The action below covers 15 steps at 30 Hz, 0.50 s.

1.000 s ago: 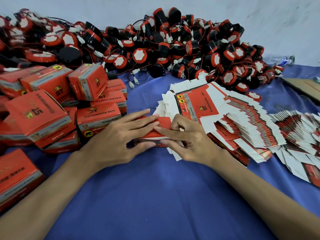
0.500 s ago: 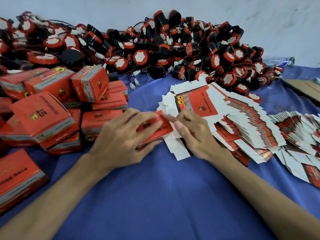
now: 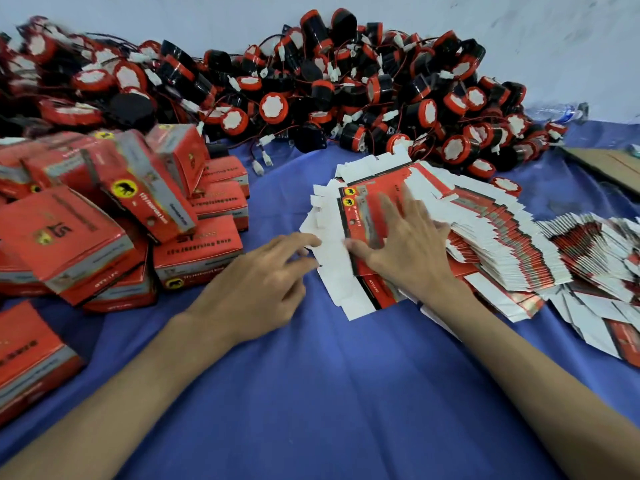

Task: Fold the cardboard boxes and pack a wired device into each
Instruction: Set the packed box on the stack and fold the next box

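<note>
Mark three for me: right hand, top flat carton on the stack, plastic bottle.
right hand [image 3: 405, 254], head view, back of the hand.
top flat carton [image 3: 363, 216], head view, red printed face left of the fingers.
plastic bottle [image 3: 557, 111], head view, clear body.

I work at a small packing station, more a workshop than a home. A great heap of identical black-and-red wired devices [image 3: 311, 98] lies along the far side against a bare pale wall [image 3: 519, 29]. Fanned stacks of flat box blanks [image 3: 485, 237] spread to my right and finished red boxes [image 3: 197, 244] pile up on the left, all on a counter [image 3: 329, 393] draped in blue cloth.
</note>
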### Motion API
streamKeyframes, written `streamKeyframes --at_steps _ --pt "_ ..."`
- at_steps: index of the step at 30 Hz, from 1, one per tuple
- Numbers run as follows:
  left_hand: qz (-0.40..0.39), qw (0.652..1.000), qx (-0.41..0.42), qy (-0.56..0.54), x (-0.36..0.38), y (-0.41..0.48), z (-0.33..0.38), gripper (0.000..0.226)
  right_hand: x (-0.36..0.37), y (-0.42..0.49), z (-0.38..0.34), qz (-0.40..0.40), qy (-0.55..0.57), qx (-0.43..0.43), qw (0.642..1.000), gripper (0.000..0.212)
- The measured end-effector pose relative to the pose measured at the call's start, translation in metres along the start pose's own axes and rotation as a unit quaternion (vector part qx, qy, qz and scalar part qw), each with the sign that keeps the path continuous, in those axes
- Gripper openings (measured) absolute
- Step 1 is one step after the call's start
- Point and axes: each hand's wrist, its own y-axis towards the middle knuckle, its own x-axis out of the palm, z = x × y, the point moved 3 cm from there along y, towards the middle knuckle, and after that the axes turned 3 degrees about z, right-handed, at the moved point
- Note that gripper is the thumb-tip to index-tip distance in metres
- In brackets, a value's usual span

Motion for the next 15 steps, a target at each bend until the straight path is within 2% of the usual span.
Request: streamKeyframes --at_steps 1,3,5,8,10,12,13,15 --pt "-0.001 0.999 -0.045 -0.026 0.004 -0.001 -0.004 0.025 -0.004 0.002 0.004 0.043 0.078 0.025 0.996 0.077" --pt "-0.007 0.989 -0.134 -0.061 0.012 -0.002 -0.014 0.03 -0.009 0.008 0.013 0.111 0.232 0.078 0.963 0.067" --pt "0.0 0.973 -0.215 -0.083 0.017 0.004 -0.018 0.043 -0.008 0.013 0.018 0.118 0.331 0.121 0.928 0.063" --pt "0.022 0.938 -0.327 -0.108 0.027 0.02 -0.02 0.057 -0.001 0.011 0.012 0.1 0.392 0.129 0.905 0.045" --pt "0.082 0.896 -0.402 -0.168 0.033 0.03 -0.024 0.058 0.004 0.007 0.006 0.078 0.437 0.118 0.888 0.032" --pt "0.14 0.824 -0.475 -0.275 0.038 0.036 -0.029 0.056 0.009 0.003 -0.002 0.058 0.427 0.085 0.898 0.025" --pt "0.155 0.8 -0.491 -0.306 0.04 0.037 -0.032 0.055 0.01 0.002 -0.006 0.058 0.404 0.062 0.911 0.023" --pt "0.183 0.791 -0.493 -0.312 0.042 0.038 -0.033 0.052 0.012 0.001 -0.013 0.061 0.376 0.027 0.924 0.018"
